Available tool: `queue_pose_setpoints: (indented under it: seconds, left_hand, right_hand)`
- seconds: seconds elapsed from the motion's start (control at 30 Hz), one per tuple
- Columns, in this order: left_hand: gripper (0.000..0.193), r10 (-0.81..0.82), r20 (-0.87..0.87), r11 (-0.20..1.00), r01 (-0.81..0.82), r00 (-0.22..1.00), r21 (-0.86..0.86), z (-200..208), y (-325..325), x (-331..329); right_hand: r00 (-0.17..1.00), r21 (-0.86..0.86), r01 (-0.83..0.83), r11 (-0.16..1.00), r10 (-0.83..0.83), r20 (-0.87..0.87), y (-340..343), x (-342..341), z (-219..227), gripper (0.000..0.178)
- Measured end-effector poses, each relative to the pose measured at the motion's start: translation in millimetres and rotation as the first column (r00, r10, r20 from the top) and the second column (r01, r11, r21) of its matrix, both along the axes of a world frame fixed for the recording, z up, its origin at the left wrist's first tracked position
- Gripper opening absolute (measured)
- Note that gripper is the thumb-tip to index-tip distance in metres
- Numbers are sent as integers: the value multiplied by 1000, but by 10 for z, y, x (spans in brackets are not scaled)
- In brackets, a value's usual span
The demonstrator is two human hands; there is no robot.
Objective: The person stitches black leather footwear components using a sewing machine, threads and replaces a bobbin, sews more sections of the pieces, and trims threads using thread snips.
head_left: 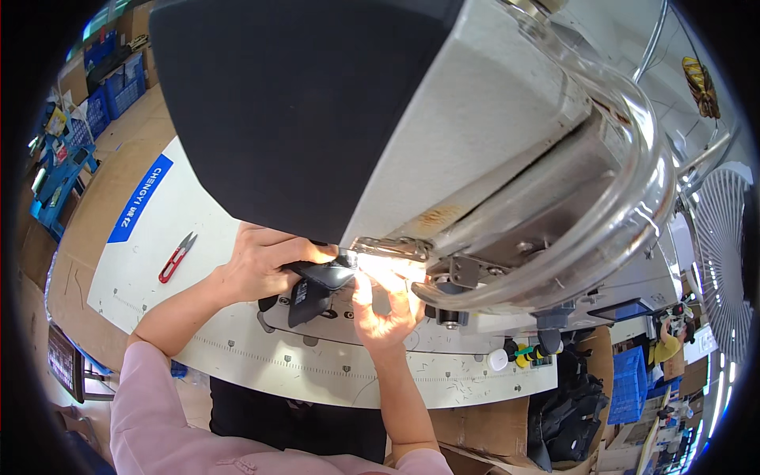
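Observation:
A dark, limp black piece of material lies at the needle area of a sewing machine, over the pale table. My left hand grips its left side, thumb and fingers closed on the edge. From the front, my right hand reaches in with bent fingers at the piece's right end, close under the machine head. A strong lamp glare washes out those fingertips and the stitching spot. The needle itself cannot be made out.
Red-handled thread snips lie on the white tabletop to the left. A curved clear tube guard juts out at right. Small spools stand at the table's right end, above a cardboard box of black pieces. A fan is far right.

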State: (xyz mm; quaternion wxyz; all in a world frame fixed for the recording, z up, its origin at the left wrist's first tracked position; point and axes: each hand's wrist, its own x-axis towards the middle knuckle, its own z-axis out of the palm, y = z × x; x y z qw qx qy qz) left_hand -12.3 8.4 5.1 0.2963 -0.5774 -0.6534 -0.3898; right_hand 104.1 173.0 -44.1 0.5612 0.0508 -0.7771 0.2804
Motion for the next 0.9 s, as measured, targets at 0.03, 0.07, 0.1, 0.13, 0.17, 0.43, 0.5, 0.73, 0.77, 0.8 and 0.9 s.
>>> queue_pose_setpoints:
  seconds: [0.03, 0.07, 0.1, 0.13, 0.17, 0.43, 0.5, 0.73, 0.77, 0.8, 0.9]
  left_hand:
    - [35, 11, -3, 1000, -11, 1000, -5, 13, 0, -6]
    - [34, 10, -26, 1000, -10, 1000, -6, 33, 9, -6]
    - [34, 3, -47, 1000, -3, 999, -5, 45, 23, 4]
    - [34, 7, -48, 1000, -8, 999, -10, 48, 26, 10]
    - [35, 12, -43, 1000, -12, 999, 9, 45, 30, 17]
    - [42, 3, 58, 999, 0, 998, -50, -123, 9, 38]
    - [38, 68, 5, 997, -68, 998, -25, -91, 30, 90]
    - [34, 126, -145, 991, -131, 981, -27, -38, -48, 98]
    - [35, 156, -113, 986, -161, 981, -39, -27, -98, 108]
    - [36, 174, -85, 982, -179, 981, -56, -23, -137, 93]
    - [39, 190, -53, 982, -189, 980, 20, -166, -347, 251]
  right_hand:
    - [999, 15, 45, 999, -45, 17, -21, -10, 27, 24]
    - [995, 108, 101, 989, -102, -2, -55, 0, 79, 24]
    - [994, 107, 105, 989, -106, -4, -50, 5, 85, 24]
    - [994, 104, 111, 988, -111, -6, -47, 10, 88, 24]
    - [994, 99, 108, 989, -108, -7, -40, 0, 96, 24]
    - [997, 28, 58, 998, -59, 44, 10, 43, -10, 25]
    - [998, 58, 37, 998, -40, 57, -7, 93, 51, 24]
    - [989, -62, 103, 993, -95, 112, -361, 370, 86, 26]
    - [996, -34, 70, 997, -68, 62, -391, 370, 78, 24]
    - [996, -37, 59, 998, -56, 70, -443, 386, 66, 24]
    - [948, -350, -180, 919, 258, 189, -619, 435, 35, 27]
